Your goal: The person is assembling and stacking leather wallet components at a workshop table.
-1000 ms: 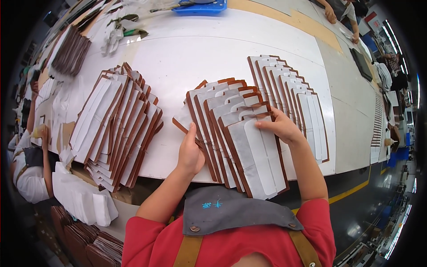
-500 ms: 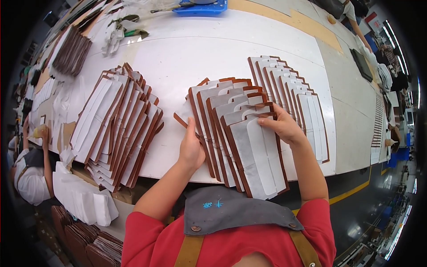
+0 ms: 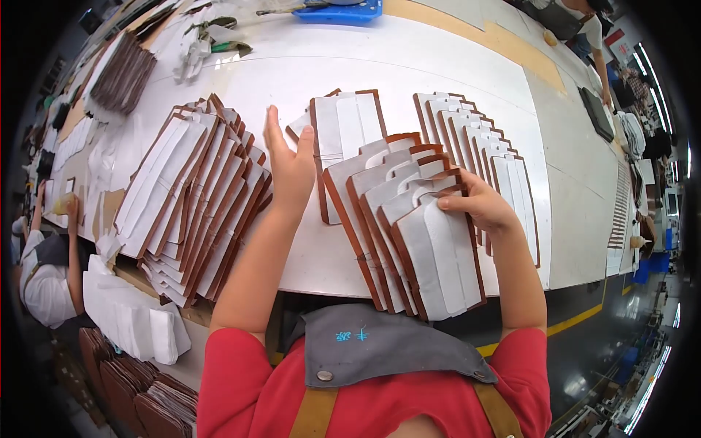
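My right hand (image 3: 482, 204) pinches the top corner of a fanned bundle of brown-edged panels (image 3: 443, 255) with white backing, thumb on the front face. The bundle's lower end reaches past the table's near edge. My left hand (image 3: 293, 175) is open, thumb and fingers raised, holding nothing. Just beyond it, a few similar panels (image 3: 350, 120) lie on the table, partly hidden behind the bundle. On the left sits a thick, spread pile of the same panels (image 3: 164, 175). To the right, another row of overlapping panels (image 3: 515, 190) lies fanned out, partly covered by my right hand.
The white table (image 3: 292, 80) extends ahead. At its far side are a blue tray (image 3: 343, 13) and a brown stack (image 3: 123, 77). White folded material (image 3: 131, 314) and brown stacked pieces (image 3: 164, 405) lie at lower left. Other people (image 3: 55, 277) work at the left and far right.
My left hand has lifted away from the bundle and moved up and left. A few panels now lie apart on the table, while the bundle in my right hand has shifted slightly right.
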### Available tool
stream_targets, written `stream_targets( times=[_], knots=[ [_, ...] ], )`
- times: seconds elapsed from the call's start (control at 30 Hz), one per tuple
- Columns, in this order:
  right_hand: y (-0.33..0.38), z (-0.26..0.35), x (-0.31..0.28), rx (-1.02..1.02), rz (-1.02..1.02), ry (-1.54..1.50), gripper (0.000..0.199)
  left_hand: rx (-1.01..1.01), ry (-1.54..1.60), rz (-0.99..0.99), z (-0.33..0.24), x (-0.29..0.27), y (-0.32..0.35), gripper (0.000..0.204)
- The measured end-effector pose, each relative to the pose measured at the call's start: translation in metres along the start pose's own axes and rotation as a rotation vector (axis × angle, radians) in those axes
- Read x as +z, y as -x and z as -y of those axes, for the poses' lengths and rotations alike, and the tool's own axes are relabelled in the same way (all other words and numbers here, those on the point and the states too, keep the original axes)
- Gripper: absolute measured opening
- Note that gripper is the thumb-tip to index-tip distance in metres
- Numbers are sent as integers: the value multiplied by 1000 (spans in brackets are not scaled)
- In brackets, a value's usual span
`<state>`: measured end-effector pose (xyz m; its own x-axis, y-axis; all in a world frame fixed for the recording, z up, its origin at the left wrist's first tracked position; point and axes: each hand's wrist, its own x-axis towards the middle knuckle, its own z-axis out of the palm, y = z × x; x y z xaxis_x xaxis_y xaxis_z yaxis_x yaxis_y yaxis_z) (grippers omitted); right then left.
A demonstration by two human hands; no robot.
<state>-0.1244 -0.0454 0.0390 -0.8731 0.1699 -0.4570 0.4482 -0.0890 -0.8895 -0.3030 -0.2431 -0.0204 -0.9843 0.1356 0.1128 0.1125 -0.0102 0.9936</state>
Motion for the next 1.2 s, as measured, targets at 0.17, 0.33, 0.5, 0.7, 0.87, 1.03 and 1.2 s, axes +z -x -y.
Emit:
stream_targets(
  times=[0.17,0.33,0.5,0.7,0.87,1.03,1.2],
  knots=[
    [-17,-11,16,157,-35,49,54,471,-361,427,-27,-3,30,24],
    [-13,-13,15,110,-6,183,47,399,-504,715,-6,25,60,24],
    [-40,-15,6,-86,-164,341,29,352,-605,696,0,39,61,27],
    [-54,-16,10,-151,-111,502,12,378,-593,662,10,42,55,21],
    [-52,-19,7,-270,-84,485,12,328,-510,690,13,41,53,16],
    [-57,-17,3,-377,-19,669,18,332,-496,712,9,41,48,14],
    [-57,-22,3,-430,-21,685,17,416,-513,694,10,39,51,14]
  ],
)
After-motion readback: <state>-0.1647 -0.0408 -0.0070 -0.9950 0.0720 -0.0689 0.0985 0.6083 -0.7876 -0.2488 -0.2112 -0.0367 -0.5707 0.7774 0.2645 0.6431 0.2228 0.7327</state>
